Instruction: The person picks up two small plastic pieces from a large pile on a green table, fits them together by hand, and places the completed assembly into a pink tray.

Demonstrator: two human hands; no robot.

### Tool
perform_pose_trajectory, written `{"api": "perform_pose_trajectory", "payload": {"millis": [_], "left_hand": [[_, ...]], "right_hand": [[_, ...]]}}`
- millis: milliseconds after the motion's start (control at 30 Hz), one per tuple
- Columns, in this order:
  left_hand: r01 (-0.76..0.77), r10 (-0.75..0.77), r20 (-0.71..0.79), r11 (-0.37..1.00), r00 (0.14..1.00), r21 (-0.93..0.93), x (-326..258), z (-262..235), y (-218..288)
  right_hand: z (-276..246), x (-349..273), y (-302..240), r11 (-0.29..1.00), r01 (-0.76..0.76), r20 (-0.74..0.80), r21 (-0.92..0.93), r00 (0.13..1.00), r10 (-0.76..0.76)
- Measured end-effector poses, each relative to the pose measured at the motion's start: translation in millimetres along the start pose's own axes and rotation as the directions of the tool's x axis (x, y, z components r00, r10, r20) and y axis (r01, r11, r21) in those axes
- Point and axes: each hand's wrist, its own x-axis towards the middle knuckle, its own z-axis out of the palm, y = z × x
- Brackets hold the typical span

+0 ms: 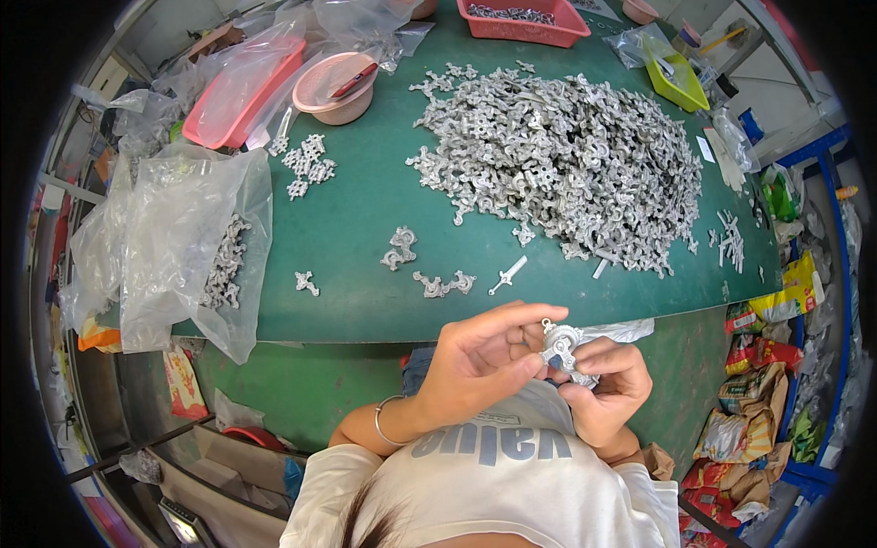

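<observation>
Silvery metalwork is pinched by the left hand and right hand, lower centre; a large heap is left at upper right; the finished share cannot be told.

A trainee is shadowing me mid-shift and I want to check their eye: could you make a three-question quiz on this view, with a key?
1. Multiple choice: What is between the left hand and the right hand?
a) a pink basket
b) silvery metalwork
c) a folded cloth

2. True or false: The clear plastic bag at the table's near left lies left of the large pile of metal parts.

3. Short answer: What colour is the small tray near the far right of the green table?

Key: 1. b; 2. true; 3. yellow-green.
</observation>
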Motion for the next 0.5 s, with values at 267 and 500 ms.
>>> {"api": "perform_pose_trajectory", "payload": {"millis": [267,500], "left_hand": [[0.017,-0.017,-0.003,0.999,1.0,-0.04,-0.2,0.0,-1.9],[0.037,-0.037,-0.012,0.997,0.999,-0.063,0.7,0.4,-4.0]], "right_hand": [[-0.8,1.3,-0.7,1.0,0.004,0.002,-0.006,1.0,-0.003],[-2.3,4.3,-3.2,0.999,0.013,0.016,-0.042,1.0,-0.013]]}}
